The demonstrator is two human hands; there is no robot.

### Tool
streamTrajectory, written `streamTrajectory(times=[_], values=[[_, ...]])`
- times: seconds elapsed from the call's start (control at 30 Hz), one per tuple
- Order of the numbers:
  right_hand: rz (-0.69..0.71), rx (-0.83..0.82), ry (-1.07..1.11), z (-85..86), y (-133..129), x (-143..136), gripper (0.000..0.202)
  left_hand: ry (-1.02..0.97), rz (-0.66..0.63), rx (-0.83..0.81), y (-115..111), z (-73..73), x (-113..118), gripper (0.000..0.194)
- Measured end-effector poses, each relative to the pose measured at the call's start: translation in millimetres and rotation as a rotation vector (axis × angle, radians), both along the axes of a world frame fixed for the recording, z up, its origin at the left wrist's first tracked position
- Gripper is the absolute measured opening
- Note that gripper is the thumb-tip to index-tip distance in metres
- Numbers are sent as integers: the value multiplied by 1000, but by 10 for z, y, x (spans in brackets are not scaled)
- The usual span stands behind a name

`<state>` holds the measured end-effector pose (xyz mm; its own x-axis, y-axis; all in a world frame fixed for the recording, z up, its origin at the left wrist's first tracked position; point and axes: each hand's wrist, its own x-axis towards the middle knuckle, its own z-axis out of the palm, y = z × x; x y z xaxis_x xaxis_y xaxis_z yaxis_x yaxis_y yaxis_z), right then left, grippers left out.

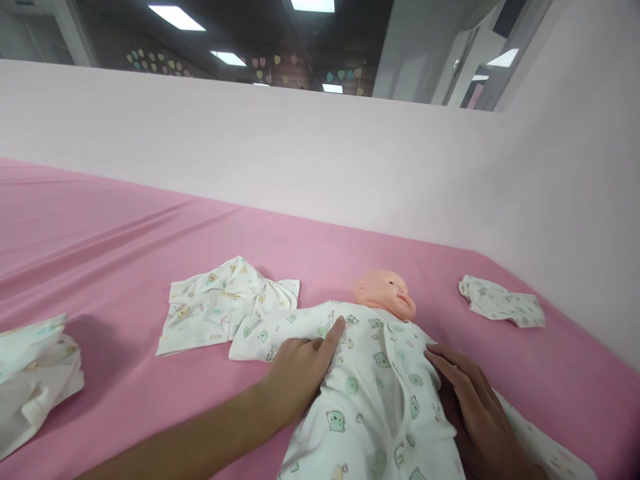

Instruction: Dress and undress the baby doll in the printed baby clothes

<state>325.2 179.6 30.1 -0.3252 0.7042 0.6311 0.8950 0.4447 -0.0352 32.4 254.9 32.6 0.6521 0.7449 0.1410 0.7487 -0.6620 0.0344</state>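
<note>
A baby doll (384, 292) lies on its back on the pink sheet, its head turned to the right. It wears a white garment (367, 393) printed with small green animals, with a front seam running down the chest. My left hand (300, 373) rests on the garment's left side under the sleeve, thumb stretched over the chest, other fingers mostly hidden. At the doll's right side, my right hand (473, 400) touches the garment's edge with its fingers extended, holding nothing. The right sleeve (540, 440) reaches out past that hand.
Folded printed cloth (215, 310) lies left of the doll, partly beside the sleeve. Another cloth bundle (37, 380) is at the far left edge. A small folded cloth (503, 303) lies at the right. Behind the pink sheet (125, 267) rises a white wall (225, 147) with a window.
</note>
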Motion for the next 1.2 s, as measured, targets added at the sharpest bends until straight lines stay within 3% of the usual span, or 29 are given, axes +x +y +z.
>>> streamTrajectory(times=[0.33,1.2], values=[[-11,3,0,8,1,3,46,-15,8,4,-2,-8,3,88],[-18,4,19,12,-6,4,46,-42,3,43,-3,-18,0,95]])
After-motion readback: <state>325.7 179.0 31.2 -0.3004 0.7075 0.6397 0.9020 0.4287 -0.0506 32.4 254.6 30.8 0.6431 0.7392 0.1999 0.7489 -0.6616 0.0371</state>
